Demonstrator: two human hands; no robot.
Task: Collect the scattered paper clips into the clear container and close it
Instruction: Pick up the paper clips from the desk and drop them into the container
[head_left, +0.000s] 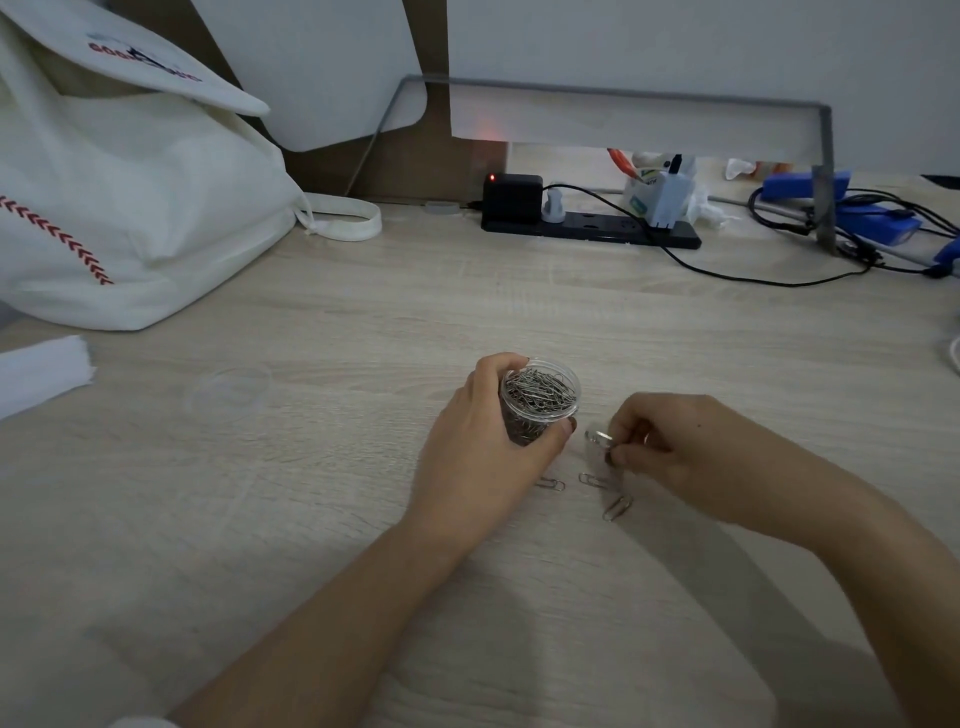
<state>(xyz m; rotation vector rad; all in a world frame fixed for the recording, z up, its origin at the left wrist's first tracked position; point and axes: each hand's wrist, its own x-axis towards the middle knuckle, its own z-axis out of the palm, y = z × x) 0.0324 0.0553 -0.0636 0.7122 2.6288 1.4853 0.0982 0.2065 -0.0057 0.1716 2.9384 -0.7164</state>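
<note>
Left hand: the left hand is wrapped around the clear container, fingers curled on its far side and thumb on the near side, holding it upright on the desk.
Clear container: a small round jar just below the middle of the view, open at the top and nearly full of silver paper clips.
Right hand: the right hand sits at 3 o'clock from the container, just beside it; thumb and fingertips are pinched together on a held paper clip, which is off the desk surface.
Loose clips: three loose paper clips lie flat on the desk at 5 to 6 o'clock from the container, close to both hands; one is partly tucked under the left hand's edge.
Lid: a clear lid lies flat on the desk at 9 o'clock from the container, well apart from it.
Surroundings: a white cloth bag stands at 10 o'clock; a black power strip with a plugged-in adapter lies at 12 o'clock along the desk's far edge.
</note>
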